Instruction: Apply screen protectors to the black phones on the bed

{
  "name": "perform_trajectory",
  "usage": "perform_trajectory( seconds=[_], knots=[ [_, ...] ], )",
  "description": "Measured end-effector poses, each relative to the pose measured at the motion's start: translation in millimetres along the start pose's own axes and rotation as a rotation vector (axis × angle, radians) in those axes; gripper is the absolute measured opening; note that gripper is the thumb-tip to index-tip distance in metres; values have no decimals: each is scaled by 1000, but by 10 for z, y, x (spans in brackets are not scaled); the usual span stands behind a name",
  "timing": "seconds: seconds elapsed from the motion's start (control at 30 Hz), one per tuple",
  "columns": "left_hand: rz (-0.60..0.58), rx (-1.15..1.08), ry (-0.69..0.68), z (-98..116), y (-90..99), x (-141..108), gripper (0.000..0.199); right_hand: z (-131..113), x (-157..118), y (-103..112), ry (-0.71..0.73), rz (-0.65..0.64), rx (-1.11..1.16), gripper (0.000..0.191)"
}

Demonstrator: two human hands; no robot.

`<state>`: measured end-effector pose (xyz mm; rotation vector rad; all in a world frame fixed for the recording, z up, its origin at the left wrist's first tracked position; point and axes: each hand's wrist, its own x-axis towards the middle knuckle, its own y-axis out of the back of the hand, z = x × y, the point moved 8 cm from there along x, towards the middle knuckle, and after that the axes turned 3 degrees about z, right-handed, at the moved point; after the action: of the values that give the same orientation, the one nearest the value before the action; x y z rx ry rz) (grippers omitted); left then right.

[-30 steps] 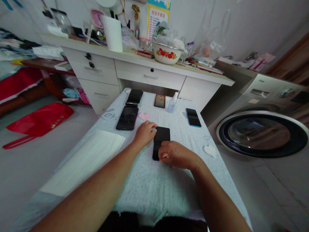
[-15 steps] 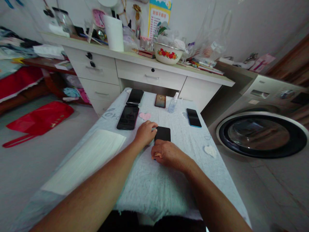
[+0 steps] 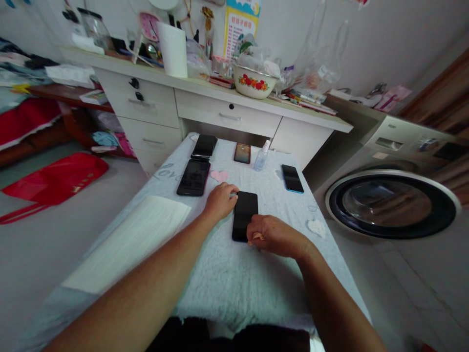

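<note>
A black smartphone [image 3: 245, 210] lies screen up on the cloth-covered table. My left hand [image 3: 221, 199] grips its upper left edge with curled fingers. At the phone's lower right side, my right hand [image 3: 269, 233] is closed around a small orange cloth [image 3: 257, 236], of which only a bit shows between the fingers. A black phone with a pinkish edge [image 3: 194, 177] rests beyond my left hand, and another dark phone [image 3: 204, 146] sits behind it. Farther back are a brownish phone [image 3: 242, 153] and a clear spray bottle [image 3: 261, 157]. A blue-edged phone [image 3: 292, 178] lies to the right.
White folded paper or cloth [image 3: 128, 244] covers part of the table's left side. A white desk [image 3: 230, 116] with a flowered bowl [image 3: 255, 80] and a paper roll [image 3: 173, 50] stands behind. On the right is a washing machine [image 3: 392, 146]; a red bag [image 3: 58, 178] lies on the floor.
My right hand has slid to the right with the orange cloth, from the phone's lower middle to its right edge, uncovering more screen. My left hand stays in place.
</note>
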<state>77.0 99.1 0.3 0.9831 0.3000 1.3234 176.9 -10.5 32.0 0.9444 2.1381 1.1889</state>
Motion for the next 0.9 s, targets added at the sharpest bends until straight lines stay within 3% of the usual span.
perform_trajectory(
  seconds=[0.43, 0.7, 0.9],
  knots=[
    [-4, 13, -1, -33, -39, 16, 19, 212, -205, 105, -106, 60, -26, 20],
    [0, 8, -4, -19, -25, 6, 19, 121, -161, 88, -76, 95, 55, 17],
    [0, 7, -6, -23, -26, 11, 20, 225, -105, 123, -137, 193, 18, 15]
  ],
)
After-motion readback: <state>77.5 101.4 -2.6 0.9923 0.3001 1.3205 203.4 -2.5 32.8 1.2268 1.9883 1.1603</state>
